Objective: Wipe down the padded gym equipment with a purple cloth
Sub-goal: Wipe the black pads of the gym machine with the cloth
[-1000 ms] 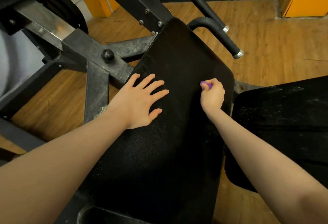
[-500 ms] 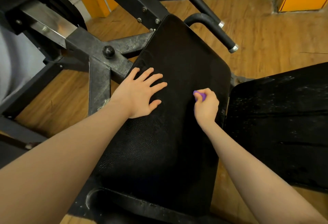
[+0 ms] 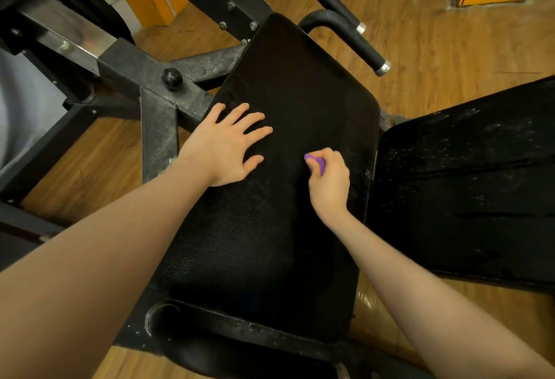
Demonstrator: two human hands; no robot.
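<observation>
My left hand (image 3: 223, 146) lies flat on the long black padded gym bench (image 3: 279, 198), fingers spread. My right hand (image 3: 329, 182) has its fingers curled around the small purple cloth (image 3: 315, 163), bunched against the pad's middle-right area.

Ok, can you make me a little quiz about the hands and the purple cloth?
1. True or false: the left hand lies flat on the black pad.
2. Which hand grips the purple cloth: A left, B right?
3. Fill in: the dusty second pad lies to the ____ of the wiped pad.

Key: 1 true. 2 B, the right hand. 3 right.
</observation>
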